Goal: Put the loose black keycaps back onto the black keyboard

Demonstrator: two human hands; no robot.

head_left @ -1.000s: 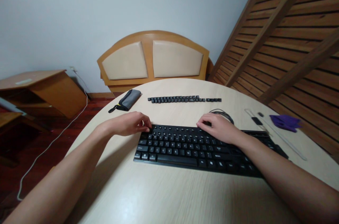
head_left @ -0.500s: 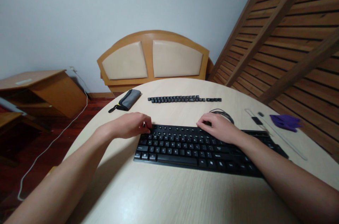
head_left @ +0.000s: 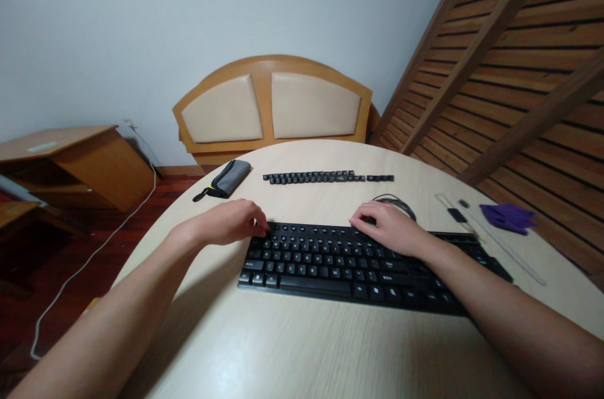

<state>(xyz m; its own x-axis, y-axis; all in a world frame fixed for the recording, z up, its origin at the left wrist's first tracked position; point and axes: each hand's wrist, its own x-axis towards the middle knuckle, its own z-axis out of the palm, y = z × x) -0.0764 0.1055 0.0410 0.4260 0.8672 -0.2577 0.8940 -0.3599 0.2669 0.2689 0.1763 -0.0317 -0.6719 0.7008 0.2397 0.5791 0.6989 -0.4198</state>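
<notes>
A black keyboard lies on the pale round table, many of its keys in place. At its far left corner is my left hand, fingers bent and pressed together over the top keys; whatever is between the fingertips is hidden. My right hand lies over the keyboard's back edge toward the right, fingers curled and thumb along that edge, gripping it. Beyond the keyboard, loose black keycaps are lined up in rows. A coiled black cable sits just behind my right hand.
A grey folded cloth or pouch with a black strap lies at the back left. To the right are a wire tool, a thin white stick and a purple cloth. A headboard stands behind the table.
My left fingertips have shifted slightly down onto the keyboard's corner, and the gap between them has narrowed. My right hand and the keyboard stay nearly as they were.
</notes>
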